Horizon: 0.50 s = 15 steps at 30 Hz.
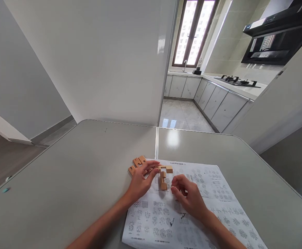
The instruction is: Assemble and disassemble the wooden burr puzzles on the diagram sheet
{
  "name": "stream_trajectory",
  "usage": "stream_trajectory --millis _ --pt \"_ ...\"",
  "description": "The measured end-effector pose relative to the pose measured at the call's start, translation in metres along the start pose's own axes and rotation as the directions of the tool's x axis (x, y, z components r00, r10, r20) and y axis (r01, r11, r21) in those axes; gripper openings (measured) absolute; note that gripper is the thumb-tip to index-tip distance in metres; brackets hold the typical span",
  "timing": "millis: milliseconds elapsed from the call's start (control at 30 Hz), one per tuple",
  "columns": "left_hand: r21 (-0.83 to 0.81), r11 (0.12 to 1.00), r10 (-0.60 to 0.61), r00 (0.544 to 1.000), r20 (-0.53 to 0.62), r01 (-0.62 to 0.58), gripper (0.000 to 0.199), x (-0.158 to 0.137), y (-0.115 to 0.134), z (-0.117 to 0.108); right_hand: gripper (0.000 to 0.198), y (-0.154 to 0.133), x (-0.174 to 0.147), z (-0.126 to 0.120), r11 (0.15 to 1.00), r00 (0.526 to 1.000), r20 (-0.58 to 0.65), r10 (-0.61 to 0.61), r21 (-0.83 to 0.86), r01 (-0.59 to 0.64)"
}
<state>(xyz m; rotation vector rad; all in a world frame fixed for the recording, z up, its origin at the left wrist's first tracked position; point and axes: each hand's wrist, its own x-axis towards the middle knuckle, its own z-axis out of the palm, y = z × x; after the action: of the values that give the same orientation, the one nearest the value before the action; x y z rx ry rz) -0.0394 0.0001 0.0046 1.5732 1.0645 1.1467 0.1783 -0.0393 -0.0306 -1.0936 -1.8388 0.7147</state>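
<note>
My left hand (141,180) pinches the left end of a notched wooden puzzle block (169,169) between thumb and fingers; the block lies crosswise. Just below it, a second notched wooden block (163,182) points towards me on the printed sheet (176,221). To the right of that second block is my right hand (188,195), its fingers loosely curled, thumb and index tips apart and nothing visible between them. Several more notched wooden pieces (136,162), some with black markings, lie beyond and left of my left hand, partly hidden by it.
The sheet shows rows of small puzzle drawings and lies on a grey table (62,193) with a seam (156,141) across it. A small teal object (6,190) is at the far left. Past the table are a wall and a kitchen with a gas hob (236,81).
</note>
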Motion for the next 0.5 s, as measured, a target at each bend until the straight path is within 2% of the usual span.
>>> stream_trajectory --millis 67,167,267,333,433,500 --pt "0.016 1.0 0.01 1.0 -0.004 -0.009 0.026 -0.001 -0.001 0.001 0.013 -0.002 0.001 0.001 1.0 1.0 0.0 0.024 -0.02 -0.024" --pt "0.076 0.996 0.039 0.999 -0.008 -0.038 0.026 -0.001 -0.005 0.002 0.023 -0.004 0.004 0.001 0.994 0.996 -0.085 0.037 -0.104 -0.045" --pt "0.233 0.966 0.132 0.99 -0.054 -0.116 0.025 -0.001 -0.01 0.001 0.029 -0.001 0.007 -0.001 0.975 0.981 -0.154 0.117 -0.169 -0.143" --pt "0.405 0.895 0.234 0.97 -0.065 -0.189 0.024 -0.001 -0.013 -0.001 0.029 0.003 0.008 -0.003 0.957 0.972 -0.139 0.19 -0.193 -0.215" --pt "0.636 0.711 0.391 0.921 -0.004 -0.299 0.023 0.0 -0.019 -0.003 0.026 0.009 0.007 -0.004 0.932 0.964 -0.061 0.259 -0.248 -0.266" --pt "0.727 0.595 0.461 0.886 0.04 -0.343 0.023 0.001 -0.022 -0.004 0.025 0.01 0.007 -0.003 0.916 0.961 -0.024 0.275 -0.297 -0.27"
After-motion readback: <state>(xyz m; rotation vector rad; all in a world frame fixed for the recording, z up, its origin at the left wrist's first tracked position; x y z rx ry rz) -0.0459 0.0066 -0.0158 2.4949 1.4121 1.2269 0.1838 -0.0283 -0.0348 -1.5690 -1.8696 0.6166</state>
